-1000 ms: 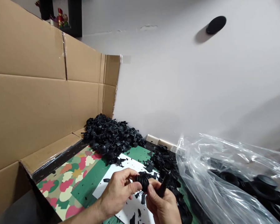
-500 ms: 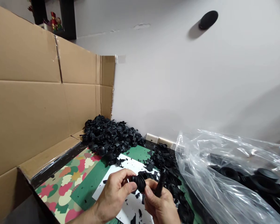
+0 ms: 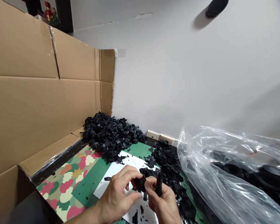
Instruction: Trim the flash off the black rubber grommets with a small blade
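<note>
The left hand (image 3: pixel 115 194) is partly closed, its fingers curved over a ribbed black rubber piece (image 3: pixel 140 183) and gripping it from the left. The right hand (image 3: pixel 162 207) is closed around a narrow black rod (image 3: pixel 159 184) that stands nearly upright from the fist, and its thumb (image 3: pixel 148 186) presses against the right side of the ribbed piece. The view is poor here: the rod looks like dark rubber or plastic, but its exact material is hard to tell. Both hands are close together above a white paper sheet (image 3: pixel 113 171), which is littered with black scraps and lies on a green patterned mat (image 3: pixel 65 183).

Just far of the paper sits a large heap of ribbed black rubber pieces (image 3: pixel 109 137), packed into the far corner against a cardboard wall (image 3: pixel 37 93) on the left. To the right of the hands, a looser drift of black rubber scraps (image 3: pixel 168 165) runs from far to near. Further right, a clear plastic bag (image 3: pixel 200 161) holds round black discs (image 3: pixel 269 180). Beyond it rises a white wall (image 3: pixel 177 77), with a black oval disc (image 3: pixel 216 7) fixed high on it.
</note>
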Demonstrator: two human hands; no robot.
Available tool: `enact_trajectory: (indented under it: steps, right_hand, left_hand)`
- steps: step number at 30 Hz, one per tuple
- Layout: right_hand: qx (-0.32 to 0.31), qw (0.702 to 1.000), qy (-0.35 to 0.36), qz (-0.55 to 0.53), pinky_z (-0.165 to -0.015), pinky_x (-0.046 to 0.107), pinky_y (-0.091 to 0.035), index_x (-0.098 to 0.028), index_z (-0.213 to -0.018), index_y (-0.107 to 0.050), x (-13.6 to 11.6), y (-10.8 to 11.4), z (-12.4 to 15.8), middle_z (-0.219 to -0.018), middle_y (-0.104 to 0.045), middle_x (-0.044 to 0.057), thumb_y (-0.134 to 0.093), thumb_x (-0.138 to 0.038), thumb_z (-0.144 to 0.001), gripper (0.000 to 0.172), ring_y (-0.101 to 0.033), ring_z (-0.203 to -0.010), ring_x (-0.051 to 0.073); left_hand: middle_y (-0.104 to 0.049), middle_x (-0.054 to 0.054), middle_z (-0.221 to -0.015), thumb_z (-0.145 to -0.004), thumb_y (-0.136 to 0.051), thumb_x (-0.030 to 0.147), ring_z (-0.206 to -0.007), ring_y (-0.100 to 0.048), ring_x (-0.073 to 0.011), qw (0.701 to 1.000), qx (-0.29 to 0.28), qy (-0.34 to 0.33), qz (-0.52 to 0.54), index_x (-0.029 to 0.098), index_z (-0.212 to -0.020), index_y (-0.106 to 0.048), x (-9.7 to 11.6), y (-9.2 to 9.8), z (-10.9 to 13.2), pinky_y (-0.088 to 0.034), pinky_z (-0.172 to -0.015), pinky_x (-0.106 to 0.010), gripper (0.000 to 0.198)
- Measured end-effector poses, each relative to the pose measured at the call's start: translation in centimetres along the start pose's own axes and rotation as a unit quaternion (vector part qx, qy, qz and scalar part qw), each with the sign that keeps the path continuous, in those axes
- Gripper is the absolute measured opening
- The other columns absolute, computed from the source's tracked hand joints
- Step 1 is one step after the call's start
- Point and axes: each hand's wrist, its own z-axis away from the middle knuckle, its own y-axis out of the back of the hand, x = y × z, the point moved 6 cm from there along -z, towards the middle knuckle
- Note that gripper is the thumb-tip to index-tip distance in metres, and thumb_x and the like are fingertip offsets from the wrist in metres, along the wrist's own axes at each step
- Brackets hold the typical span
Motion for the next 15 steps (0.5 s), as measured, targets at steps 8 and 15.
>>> enact_trajectory:
  steps: [8,15]
  right_hand:
    - [0.011,0.999,0.032,0.022,-0.038,0.022,-0.021,-0.016,-0.057,-0.067,0.3,0.3,-0.1,-0.06,-0.052,0.0,-0.074,-0.048,-0.063,0.034,-0.03,-0.043,0.007]
    - [0.026,0.998,0.049,0.026,-0.037,0.022,-0.022,-0.015,-0.058,-0.07,0.5,0.6,-0.4,-0.058,-0.052,0.0,-0.073,-0.044,-0.064,0.03,-0.032,-0.042,0.007]
  left_hand:
    - [-0.066,0.0,-0.083,-0.063,-0.072,0.007,-0.072,-0.06,-0.0151,0.965,0.121,0.165,0.164,0.018,-0.082,-0.066,-2.5,0.1,0.6,-0.049,-0.069,-0.025,0.023]
    - [-0.067,0.0,-0.082,-0.058,-0.078,0.006,-0.074,-0.062,-0.0148,0.947,0.177,0.148,0.223,0.019,-0.077,-0.069,-3.3,0.3,0.8,-0.051,-0.068,-0.022,0.024]
